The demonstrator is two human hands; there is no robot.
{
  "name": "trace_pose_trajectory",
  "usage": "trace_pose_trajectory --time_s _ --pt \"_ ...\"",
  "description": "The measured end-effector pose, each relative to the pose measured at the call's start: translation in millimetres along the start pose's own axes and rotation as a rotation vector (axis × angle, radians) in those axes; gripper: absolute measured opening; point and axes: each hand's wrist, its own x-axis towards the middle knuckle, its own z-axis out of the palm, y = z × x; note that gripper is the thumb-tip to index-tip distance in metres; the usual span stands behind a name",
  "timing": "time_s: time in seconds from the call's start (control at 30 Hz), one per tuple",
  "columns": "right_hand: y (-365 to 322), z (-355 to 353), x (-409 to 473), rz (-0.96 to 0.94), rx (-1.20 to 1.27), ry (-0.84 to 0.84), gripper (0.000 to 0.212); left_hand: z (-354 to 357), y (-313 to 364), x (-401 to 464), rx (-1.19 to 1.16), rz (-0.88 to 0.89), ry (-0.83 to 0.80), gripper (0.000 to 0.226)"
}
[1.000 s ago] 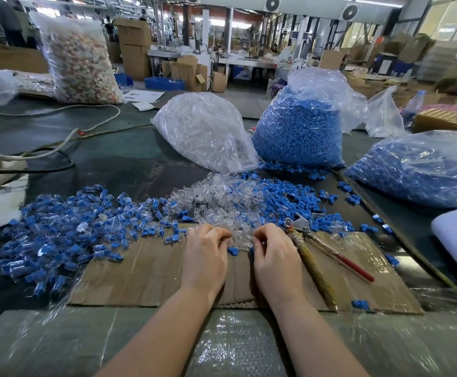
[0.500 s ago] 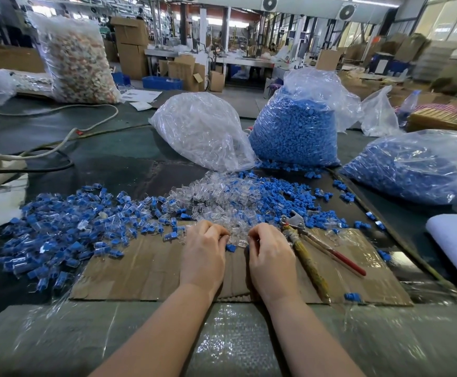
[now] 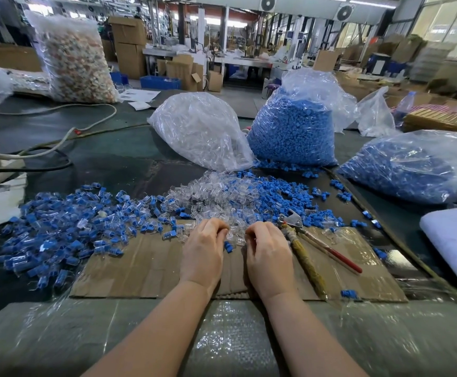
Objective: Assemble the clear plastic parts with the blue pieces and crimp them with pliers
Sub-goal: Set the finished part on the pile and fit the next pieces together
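Both hands sit knuckles-up on the cardboard sheet (image 3: 151, 268) at the near edge of the loose clear parts (image 3: 211, 194), fingers curled down into the pile. Left hand (image 3: 203, 248) and right hand (image 3: 269, 257) are close together, with one loose blue piece (image 3: 228, 246) lying on the cardboard in the gap between them. Fingertips are hidden under the curl; each hand looks to be pinching a small clear part, but I can't tell for sure what either actually holds. Key geometry for the next move: pliers (image 3: 303, 246) lie just beside the right hand, on its outer side, touching nothing but the cardboard. Head (image 3: 290, 217) points away from the person toward the pile, handles run back toward the person and fan slightly right, red-tipped handle (image 3: 339, 258) outermost. So the long axis is roughly parallel to the right forearm; the right hand is clearly nearer, and the left would have to cross over. Loose blue pieces (image 3: 281, 197) are straight ahead and to the right of the clear ones; the finished-looking blue-and-clear assemblies (image 3: 66, 227) are spread left on the desk (image 3: 107, 159). My read: still mating parts, crimp not yet started; the pickup should be a short sideways reach with the right hand.
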Motion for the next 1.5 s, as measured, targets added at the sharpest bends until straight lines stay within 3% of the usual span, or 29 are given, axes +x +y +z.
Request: trace_pose_trajectory --time_s 0.53,1.0,1.17,1.5 --pt "-0.7 1.8 2.3 -0.001 0.015 0.016 0.008 0.4 0.6 2.5 -0.028 0.045 -0.030 0.022" --pt "1.1 0.3 1.0 0.131 0.165 0.015 0.008 -3.0 -2.9 0.8 -0.153 -0.024 -0.010 0.008" --pt "-0.3 0.0 -0.1 0.106 0.153 0.017 0.009 -5.0 -3.7 0.2 -0.226 -0.065 -0.024 0.023" --pt "0.9 -0.2 -0.3 0.115 0.163 0.003 0.010 -6.6 -3.6 0.6 -0.190 -0.062 -0.040 0.009"
